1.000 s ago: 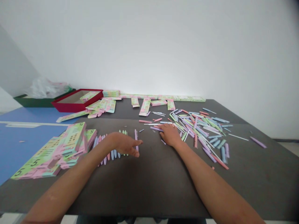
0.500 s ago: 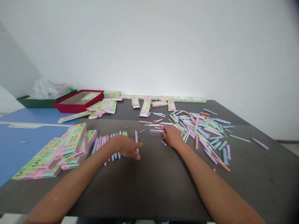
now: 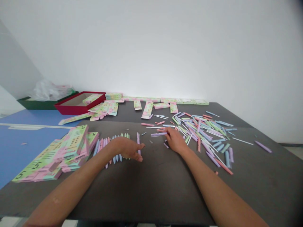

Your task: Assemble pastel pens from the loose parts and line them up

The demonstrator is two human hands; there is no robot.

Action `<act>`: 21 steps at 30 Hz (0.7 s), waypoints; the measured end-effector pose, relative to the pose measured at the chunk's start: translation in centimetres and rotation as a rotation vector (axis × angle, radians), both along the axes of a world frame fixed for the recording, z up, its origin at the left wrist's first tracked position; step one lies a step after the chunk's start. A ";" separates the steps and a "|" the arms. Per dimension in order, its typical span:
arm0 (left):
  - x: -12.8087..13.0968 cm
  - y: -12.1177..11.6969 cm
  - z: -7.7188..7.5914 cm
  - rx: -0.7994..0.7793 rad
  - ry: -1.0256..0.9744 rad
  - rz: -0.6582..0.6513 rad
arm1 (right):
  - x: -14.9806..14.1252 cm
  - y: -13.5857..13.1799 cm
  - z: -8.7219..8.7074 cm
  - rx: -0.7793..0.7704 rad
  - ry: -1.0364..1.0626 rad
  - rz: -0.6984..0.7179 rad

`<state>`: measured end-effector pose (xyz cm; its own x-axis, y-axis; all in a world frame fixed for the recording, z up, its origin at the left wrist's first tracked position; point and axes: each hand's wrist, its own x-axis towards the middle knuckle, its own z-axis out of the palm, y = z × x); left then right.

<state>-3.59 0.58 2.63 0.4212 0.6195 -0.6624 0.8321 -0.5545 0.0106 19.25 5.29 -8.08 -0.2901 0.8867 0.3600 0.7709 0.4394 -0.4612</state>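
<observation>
My right hand (image 3: 175,140) pinches one end of a lilac pen barrel (image 3: 157,134) just left of the pile. Its far end points left. My left hand (image 3: 130,148) has its fingers apart and hovers over the near side of a row of assembled pastel pens (image 3: 114,157), partly covering them. Close by its fingertips a single purple pen (image 3: 138,138) lies roughly upright in the view, and whether the fingers touch it I cannot tell. Right of my right hand spreads a loose heap of pen parts (image 3: 199,130), with coloured barrels and thin white refills mixed together.
Pink and green printed boxes (image 3: 75,142) are stacked at the left. Farther back stand a red tray (image 3: 72,109) and a green tray (image 3: 42,104) with a plastic bag (image 3: 48,90). Flat cartons (image 3: 148,109) lie toward the wall. One purple barrel (image 3: 263,146) lies far right.
My right hand has drawn the lilac barrel slightly toward me, off the other parts beside it. My left hand has stayed almost still.
</observation>
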 end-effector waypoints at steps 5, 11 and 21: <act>-0.2 0.1 -0.1 0.000 -0.020 0.023 | -0.1 -0.5 0.4 -0.018 0.058 0.082; -0.1 0.1 0.0 -0.012 -0.015 0.017 | -0.5 -1.3 0.9 0.004 0.093 0.161; 0.7 0.8 -0.5 0.072 -0.098 0.060 | -2.3 -3.8 2.9 -0.081 0.200 0.321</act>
<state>-2.86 1.39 2.08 0.4429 0.6896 -0.5730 0.8606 -0.5063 0.0559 16.96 1.46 -5.15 -0.4890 0.7897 0.3705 0.4909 0.6002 -0.6315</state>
